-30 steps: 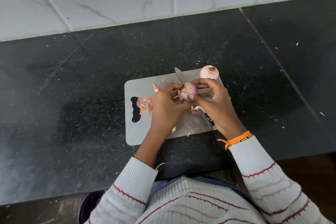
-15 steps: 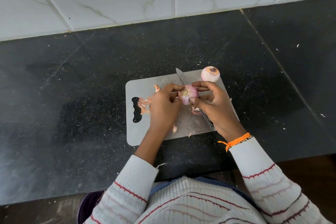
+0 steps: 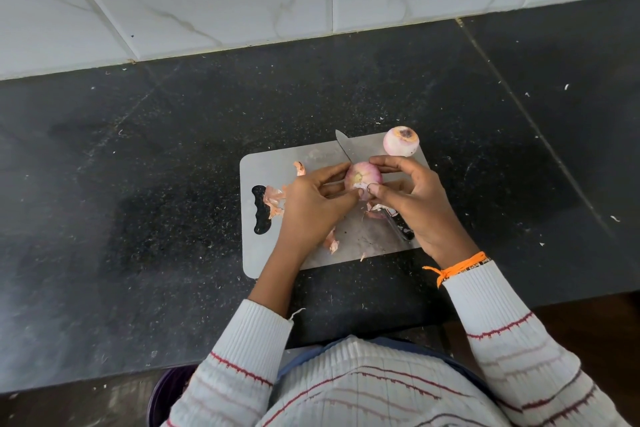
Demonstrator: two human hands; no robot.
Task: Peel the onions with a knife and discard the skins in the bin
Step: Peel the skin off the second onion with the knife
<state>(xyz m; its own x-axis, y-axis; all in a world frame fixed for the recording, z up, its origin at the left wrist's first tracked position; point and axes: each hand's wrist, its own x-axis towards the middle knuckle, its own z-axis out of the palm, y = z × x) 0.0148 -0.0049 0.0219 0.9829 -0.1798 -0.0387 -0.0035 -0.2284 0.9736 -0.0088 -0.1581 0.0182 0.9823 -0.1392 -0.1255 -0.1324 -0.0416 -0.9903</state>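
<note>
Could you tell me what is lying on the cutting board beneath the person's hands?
On the cutting board lie a knife, loose onion skins and a peeled onion. The hands cover the knife's middle.

No text, label, brand or number can be read anywhere.

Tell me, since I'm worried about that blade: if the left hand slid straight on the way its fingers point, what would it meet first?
The left hand points right, already gripping the onion; past it, probably the right hand, not the knife.
</note>
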